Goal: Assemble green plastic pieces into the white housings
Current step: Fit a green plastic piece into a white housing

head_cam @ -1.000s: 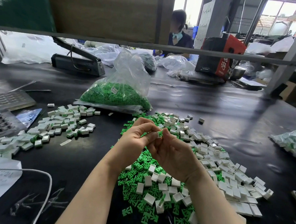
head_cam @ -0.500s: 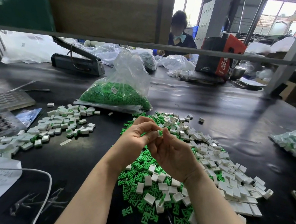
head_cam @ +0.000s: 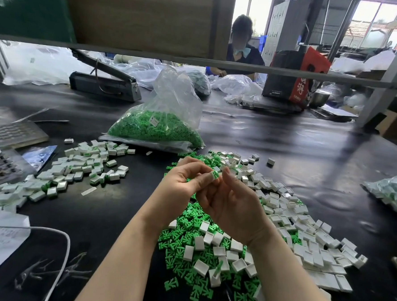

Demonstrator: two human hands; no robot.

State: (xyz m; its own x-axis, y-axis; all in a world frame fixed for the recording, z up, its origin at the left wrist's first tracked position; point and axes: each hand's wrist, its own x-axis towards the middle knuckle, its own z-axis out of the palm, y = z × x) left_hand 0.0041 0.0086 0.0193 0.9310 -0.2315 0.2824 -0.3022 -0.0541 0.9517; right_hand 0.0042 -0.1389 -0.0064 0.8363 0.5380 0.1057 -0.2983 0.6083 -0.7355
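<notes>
Nearest the bench's front edge lay the mixed heap of green plastic pieces point(head_cam: 189, 222) and white housings point(head_cam: 312, 252). Above it, the left hand point(head_cam: 179, 186) pinched one housing with a green piece point(head_cam: 214, 174) at its fingertips, while the right hand point(head_cam: 233, 203) curled beside it, touching; what it held could not be told. Such parts looked light, stiff and slippery, best pinched by the flat sides. Farther back sat a bag of green pieces point(head_cam: 157, 127).

Factory assembly bench: black worktable point(head_cam: 285, 151), bagged green parts point(head_cam: 154, 129), heaps of white housings point(head_cam: 303, 238).
</notes>
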